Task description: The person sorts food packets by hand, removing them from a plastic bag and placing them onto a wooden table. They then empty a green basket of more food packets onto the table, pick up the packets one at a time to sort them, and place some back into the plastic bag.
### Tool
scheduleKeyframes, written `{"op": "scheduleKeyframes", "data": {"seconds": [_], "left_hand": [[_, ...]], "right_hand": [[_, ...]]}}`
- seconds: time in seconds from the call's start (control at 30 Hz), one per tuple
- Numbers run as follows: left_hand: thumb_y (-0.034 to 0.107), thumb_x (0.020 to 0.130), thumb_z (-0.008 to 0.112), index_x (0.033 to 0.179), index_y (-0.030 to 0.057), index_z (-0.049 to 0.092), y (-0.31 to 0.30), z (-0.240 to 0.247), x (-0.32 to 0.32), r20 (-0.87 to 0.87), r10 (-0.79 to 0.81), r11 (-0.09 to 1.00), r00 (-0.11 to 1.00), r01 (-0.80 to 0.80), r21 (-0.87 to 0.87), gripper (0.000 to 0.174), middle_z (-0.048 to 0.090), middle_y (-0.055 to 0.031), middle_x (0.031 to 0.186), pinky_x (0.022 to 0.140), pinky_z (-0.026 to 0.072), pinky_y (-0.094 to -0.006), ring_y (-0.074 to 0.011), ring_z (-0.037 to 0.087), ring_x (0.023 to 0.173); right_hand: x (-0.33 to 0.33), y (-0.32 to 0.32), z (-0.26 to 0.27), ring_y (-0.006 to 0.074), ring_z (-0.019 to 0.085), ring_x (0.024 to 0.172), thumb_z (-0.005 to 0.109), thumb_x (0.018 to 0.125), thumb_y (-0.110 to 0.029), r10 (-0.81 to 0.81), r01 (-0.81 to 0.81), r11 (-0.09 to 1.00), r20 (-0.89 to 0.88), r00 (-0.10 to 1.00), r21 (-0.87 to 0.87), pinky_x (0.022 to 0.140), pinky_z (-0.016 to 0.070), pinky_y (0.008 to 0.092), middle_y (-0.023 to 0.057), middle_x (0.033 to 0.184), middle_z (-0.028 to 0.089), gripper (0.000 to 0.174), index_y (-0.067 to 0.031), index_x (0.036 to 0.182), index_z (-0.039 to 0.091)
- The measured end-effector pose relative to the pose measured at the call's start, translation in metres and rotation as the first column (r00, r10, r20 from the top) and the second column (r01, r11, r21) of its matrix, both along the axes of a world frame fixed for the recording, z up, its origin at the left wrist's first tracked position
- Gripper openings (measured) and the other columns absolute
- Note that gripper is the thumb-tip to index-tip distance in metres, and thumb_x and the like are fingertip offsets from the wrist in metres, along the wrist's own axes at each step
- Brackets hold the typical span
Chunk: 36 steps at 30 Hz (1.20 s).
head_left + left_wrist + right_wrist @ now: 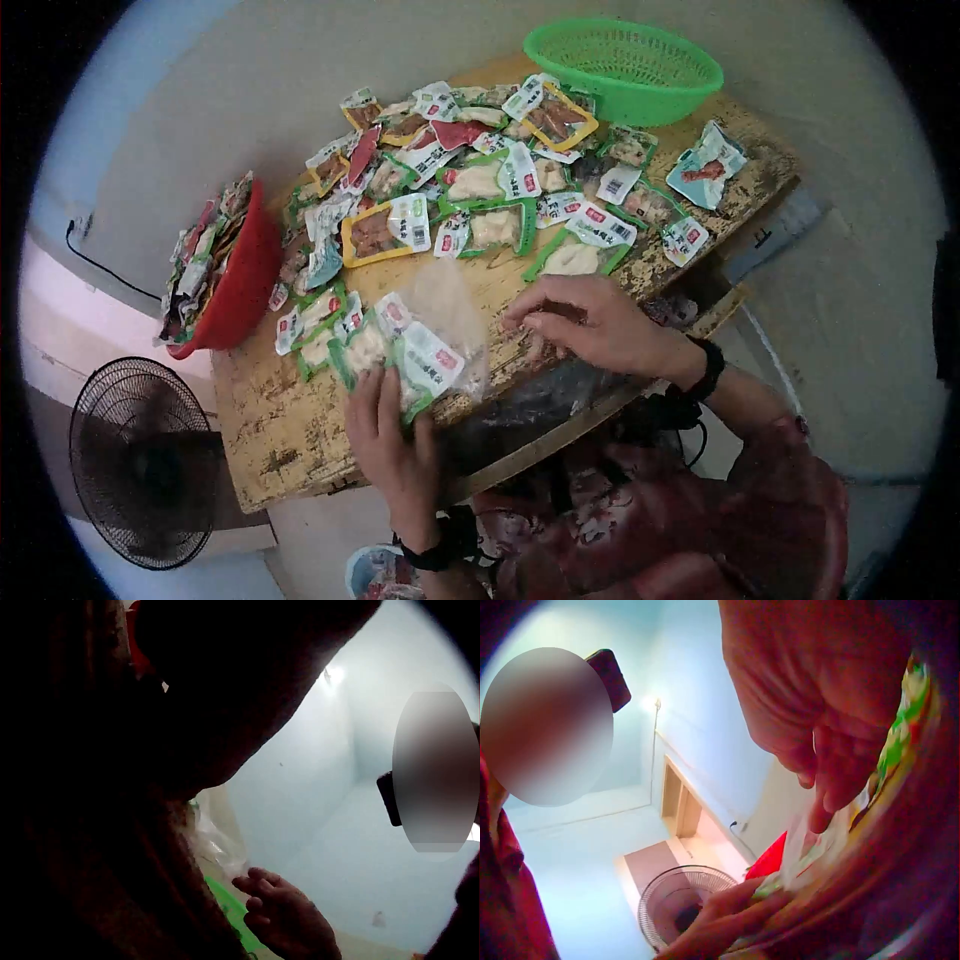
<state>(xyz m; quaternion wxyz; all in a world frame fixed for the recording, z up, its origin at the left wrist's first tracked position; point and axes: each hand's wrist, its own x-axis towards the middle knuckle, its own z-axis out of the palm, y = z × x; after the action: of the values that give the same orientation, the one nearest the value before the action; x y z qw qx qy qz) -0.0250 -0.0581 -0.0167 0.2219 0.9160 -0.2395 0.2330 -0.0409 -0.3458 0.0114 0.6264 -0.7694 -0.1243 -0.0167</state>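
My left hand [392,445] lies at the table's near side with its extended fingers on green-edged food packets [365,345], beside a white-labelled packet [432,360]. A clear plastic bag [450,300] stands up next to these packets. My right hand [600,325] hovers to the right of the bag, fingers loosely bent and nothing visible between them. In the right wrist view, the fingers [821,814] overlap the bag's clear film [799,844]. The left wrist view is mostly dark and shows the right hand [292,919] close to the bag [221,844].
A heap of sealed food packets [480,180] covers the far part of the worn yellow table [290,440]. A green basket [625,95] stands at the back right. A red basket [240,290] full of packets is at the left, above a fan [140,460].
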Motion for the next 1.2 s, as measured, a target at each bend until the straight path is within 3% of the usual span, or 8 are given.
{"op": "scheduleKeyframes", "data": {"seconds": [0.17, 0.33, 0.47, 0.5, 0.6, 0.93, 1.03, 1.2], "left_hand": [[0.005, 0.083, 0.071, 0.140, 0.0052, 0.054, -0.003, 0.006, -0.005, -0.048, 0.045, 0.999, 0.998, -0.045, 0.006, 0.059, 0.055, -0.0170, 0.143, 0.113, 0.0376, -0.0491, -0.0383, 0.049, 0.134], [0.009, 0.083, 0.072, 0.138, 0.0045, 0.055, -0.001, -0.002, -0.002, -0.012, 0.011, 0.999, 1.000, -0.012, -0.051, 0.058, 0.054, -0.0174, 0.141, 0.112, 0.0355, -0.0491, -0.0390, 0.049, 0.131], [0.005, 0.084, 0.072, 0.139, 0.0056, 0.055, -0.003, 0.004, -0.005, -0.016, 0.019, 0.999, 1.000, -0.020, -0.039, 0.057, 0.056, -0.0183, 0.140, 0.111, 0.0394, -0.0480, -0.0395, 0.050, 0.130], [0.005, 0.085, 0.072, 0.138, 0.0050, 0.056, -0.004, 0.003, -0.006, -0.019, 0.041, 0.998, 0.999, -0.042, -0.051, 0.056, 0.056, -0.0189, 0.140, 0.110, 0.0396, -0.0476, -0.0394, 0.051, 0.130], [0.006, 0.085, 0.073, 0.137, 0.0042, 0.057, -0.002, 0.002, -0.004, -0.005, 0.015, 0.997, 1.000, -0.015, -0.076, 0.055, 0.055, -0.0191, 0.140, 0.110, 0.0397, -0.0473, -0.0392, 0.051, 0.131], [0.010, 0.084, 0.074, 0.138, 0.0043, 0.056, 0.001, -0.002, -0.005, -0.009, 0.035, 0.997, 0.999, -0.035, -0.070, 0.057, 0.054, -0.0181, 0.140, 0.113, 0.0358, -0.0503, -0.0394, 0.048, 0.132], [0.007, 0.084, 0.074, 0.137, 0.0043, 0.057, -0.001, 0.002, -0.006, 0.003, 0.035, 0.997, 0.999, -0.035, -0.064, 0.056, 0.056, -0.0181, 0.140, 0.112, 0.0386, -0.0475, -0.0384, 0.050, 0.132], [0.007, 0.085, 0.073, 0.140, 0.0052, 0.055, 0.000, 0.000, -0.006, -0.013, 0.036, 0.998, 0.999, -0.037, -0.056, 0.057, 0.055, -0.0175, 0.143, 0.113, 0.0375, -0.0477, -0.0380, 0.048, 0.134]], "right_hand": [[0.027, -0.036, 0.016, 0.0130, 0.071, 0.075, 0.058, 0.098, -0.006, -0.195, 0.195, 0.981, -0.016, 0.981, -0.005, 0.065, 0.0551, 0.0298, 0.0084, 0.094, 0.069, 0.014, 0.0011, 0.110, 0.062], [0.088, -0.079, 0.017, 0.0274, 0.071, 0.078, 0.061, 0.093, -0.008, -0.278, 0.383, 0.866, 0.327, 0.903, -0.321, 0.069, 0.0545, 0.0394, 0.0147, 0.093, 0.068, 0.017, 0.0005, 0.107, 0.063], [0.133, -0.100, 0.012, 0.0310, 0.068, 0.078, 0.057, 0.096, -0.013, -0.147, 0.806, 0.447, 0.857, 0.494, -0.388, 0.067, 0.0533, 0.0443, 0.0159, 0.102, 0.067, 0.016, -0.0057, 0.110, 0.062], [0.136, -0.106, 0.018, 0.0394, 0.066, 0.079, 0.055, 0.099, -0.022, -0.197, 0.788, 0.344, 0.781, 0.593, -0.511, 0.067, 0.0513, 0.0518, 0.0187, 0.097, 0.065, 0.019, -0.0076, 0.108, 0.063], [0.143, -0.109, 0.031, 0.0385, 0.066, 0.078, 0.055, 0.099, -0.026, -0.330, 0.743, 0.127, 0.679, 0.656, -0.657, 0.066, 0.0511, 0.0512, 0.0173, 0.093, 0.064, 0.021, -0.0078, 0.107, 0.063], [0.156, -0.133, 0.021, 0.0371, 0.069, 0.091, 0.078, 0.081, -0.035, -0.424, 0.639, 0.158, 0.533, 0.732, -0.752, 0.069, 0.0522, 0.0491, 0.0195, 0.093, 0.070, 0.048, -0.0040, 0.109, 0.055], [0.160, -0.129, 0.025, 0.0339, 0.069, 0.087, 0.078, 0.082, -0.026, -0.565, 0.649, 0.233, 0.443, 0.697, -0.724, 0.070, 0.0521, 0.0457, 0.0176, 0.087, 0.069, 0.035, -0.0049, 0.101, 0.058], [0.172, -0.165, -0.009, 0.0177, 0.063, 0.070, 0.078, 0.086, -0.026, -0.438, 0.525, 0.772, 0.300, 0.848, -0.358, 0.063, 0.0510, 0.0350, 0.0062, 0.086, 0.068, 0.031, -0.0018, 0.101, 0.067]]}}
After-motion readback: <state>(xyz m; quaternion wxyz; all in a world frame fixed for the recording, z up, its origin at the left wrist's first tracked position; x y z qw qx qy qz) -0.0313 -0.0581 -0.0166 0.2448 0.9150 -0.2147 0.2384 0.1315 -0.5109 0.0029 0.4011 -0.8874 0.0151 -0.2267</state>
